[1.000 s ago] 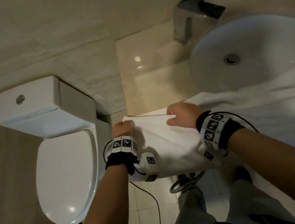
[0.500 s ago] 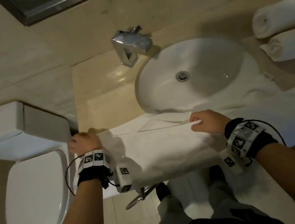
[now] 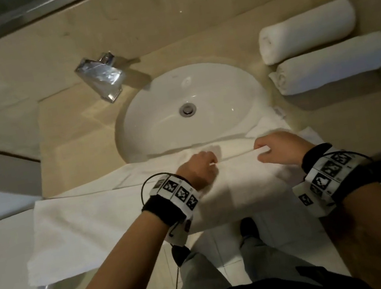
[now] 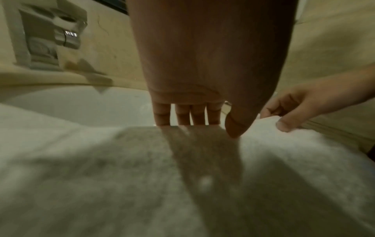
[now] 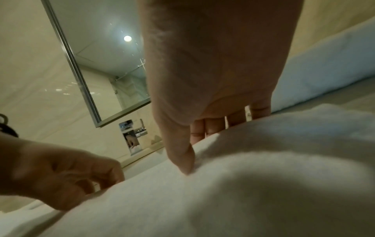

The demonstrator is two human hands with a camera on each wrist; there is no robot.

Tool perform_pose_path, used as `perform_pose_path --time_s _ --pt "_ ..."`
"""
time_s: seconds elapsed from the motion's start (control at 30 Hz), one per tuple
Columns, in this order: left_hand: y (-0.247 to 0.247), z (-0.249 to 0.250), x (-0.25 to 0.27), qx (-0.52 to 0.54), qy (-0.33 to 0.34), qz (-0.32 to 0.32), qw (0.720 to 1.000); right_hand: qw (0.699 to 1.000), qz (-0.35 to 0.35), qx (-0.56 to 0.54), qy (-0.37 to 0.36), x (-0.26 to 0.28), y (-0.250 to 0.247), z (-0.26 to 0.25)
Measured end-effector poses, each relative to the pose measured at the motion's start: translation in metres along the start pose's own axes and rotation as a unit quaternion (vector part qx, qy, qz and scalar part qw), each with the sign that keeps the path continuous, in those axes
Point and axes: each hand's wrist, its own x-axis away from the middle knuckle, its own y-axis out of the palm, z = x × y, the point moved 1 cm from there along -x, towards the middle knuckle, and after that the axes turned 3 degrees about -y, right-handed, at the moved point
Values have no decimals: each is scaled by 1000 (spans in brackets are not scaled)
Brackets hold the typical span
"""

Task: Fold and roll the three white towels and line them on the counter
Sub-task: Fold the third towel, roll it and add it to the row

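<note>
Two white towels lie rolled side by side on the counter right of the sink, the far roll (image 3: 305,31) and the near roll (image 3: 330,63). The third white towel (image 3: 84,226) lies folded lengthwise along the counter's front edge, its left end overhanging. My left hand (image 3: 209,162) pinches its upper folded edge, thumb on top and fingers (image 4: 183,115) behind. My right hand (image 3: 263,153) pinches the same edge a short way to the right, thumb (image 5: 184,160) pressed on the cloth (image 5: 243,176). In the left wrist view the towel (image 4: 142,176) fills the foreground.
The white sink basin (image 3: 188,109) and chrome faucet (image 3: 102,81) sit just behind the towel on the beige counter (image 3: 69,140). A toilet (image 3: 2,279) stands left of the counter. A mirror frame (image 3: 10,20) runs along the wall.
My left hand has slid right along the towel's edge from its left end to close beside the right hand. The head view has swung right, bringing both rolled towels into sight.
</note>
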Motion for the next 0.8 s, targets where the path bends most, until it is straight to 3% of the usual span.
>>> perform_pose_path --time_s 0.17,0.3,0.37,0.53,0.67,0.8 --pt "13 34 -12 -28 -7 -49 998 995 80 19 48 12 -9 34" --pt "9 32 -8 -42 5 -27 999 967 170 -60 182 1 -7 43" --pt "8 31 -5 -44 7 -28 999 954 157 -80 241 -6 -8 48" --pt "11 30 0 -29 -3 -33 999 962 125 -12 244 -3 -9 58" --pt "17 39 5 -27 36 -44 998 937 165 -59 301 16 -4 75" --pt "20 44 4 -27 12 -51 998 935 165 -86 300 25 -7 81"
